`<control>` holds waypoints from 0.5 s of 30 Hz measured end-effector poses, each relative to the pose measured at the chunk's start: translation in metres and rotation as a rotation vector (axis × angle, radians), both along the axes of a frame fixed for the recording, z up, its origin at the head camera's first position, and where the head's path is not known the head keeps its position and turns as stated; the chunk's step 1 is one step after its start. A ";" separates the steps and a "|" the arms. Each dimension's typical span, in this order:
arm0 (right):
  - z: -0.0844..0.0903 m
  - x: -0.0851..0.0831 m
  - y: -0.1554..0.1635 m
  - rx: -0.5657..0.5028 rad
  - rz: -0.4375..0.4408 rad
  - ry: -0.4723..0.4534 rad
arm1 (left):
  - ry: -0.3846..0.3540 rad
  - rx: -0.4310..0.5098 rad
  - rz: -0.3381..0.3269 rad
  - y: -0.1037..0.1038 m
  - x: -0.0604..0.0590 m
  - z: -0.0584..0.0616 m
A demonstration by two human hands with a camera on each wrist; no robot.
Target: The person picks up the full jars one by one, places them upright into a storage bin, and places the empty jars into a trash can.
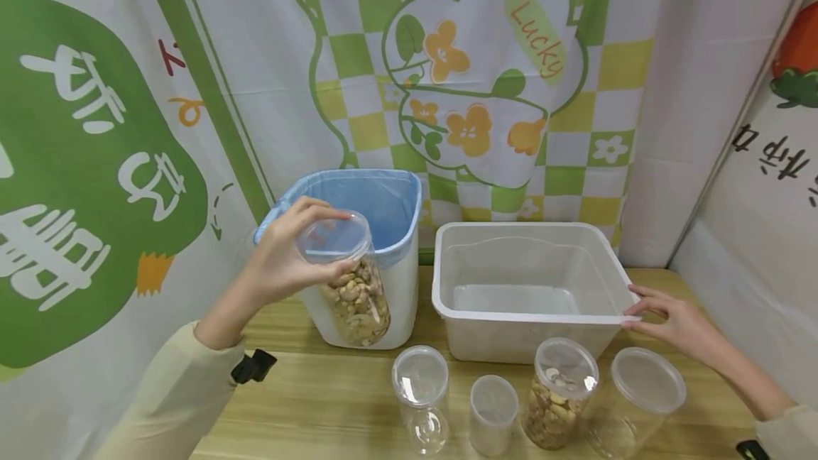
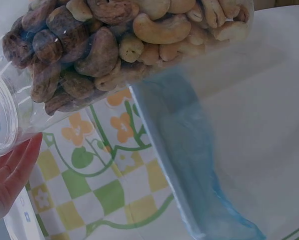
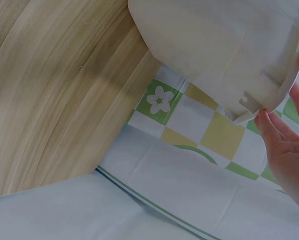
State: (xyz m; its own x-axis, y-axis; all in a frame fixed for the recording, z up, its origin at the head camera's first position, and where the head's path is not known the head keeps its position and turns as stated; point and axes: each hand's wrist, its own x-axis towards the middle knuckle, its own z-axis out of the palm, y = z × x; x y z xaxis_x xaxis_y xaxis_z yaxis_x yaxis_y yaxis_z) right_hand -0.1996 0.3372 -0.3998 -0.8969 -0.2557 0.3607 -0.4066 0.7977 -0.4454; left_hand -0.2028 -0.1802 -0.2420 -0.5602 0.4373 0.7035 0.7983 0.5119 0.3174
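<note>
Four clear jars stand in a row at the near edge of the desk (image 1: 319,403): an empty lidded jar (image 1: 420,396), a small open cup (image 1: 493,412), a lidded jar of cashews (image 1: 560,392) and a wide empty lidded jar (image 1: 635,400). They sit close together, so a sleeve sweeping across could knock one off the near edge.

Behind them sits the white tub (image 1: 524,289), empty. Right hand (image 1: 671,321) rests on its right front corner, fingers nearly straight, fingertips (image 3: 272,132) on the rim, not wrapped round it. Such a light touch may not steady the tub if it gets bumped, and it could slide on the smooth wood.

Left of the tub, the left hand (image 1: 281,261) holds a cashew jar (image 1: 348,282) up in the air in front of the bin, fingers curled round the lidded top, jar tilted with its base down toward the desk. Wrist view shows the nuts (image 2: 114,45) piled against the clear wall. Grip is on the lid end only, which looks risky to me: if the lid is loose, the heavy body could drop away and spill nuts on the desk, or a slip could send it backward.

Farthest back, the white bin with blue liner (image 1: 383,204) stands open right behind the jar, so anything spilled there is lost.
</note>
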 end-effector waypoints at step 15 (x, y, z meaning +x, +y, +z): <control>0.000 0.000 0.001 -0.011 -0.002 -0.017 | -0.094 -0.030 -0.043 0.051 -0.023 0.024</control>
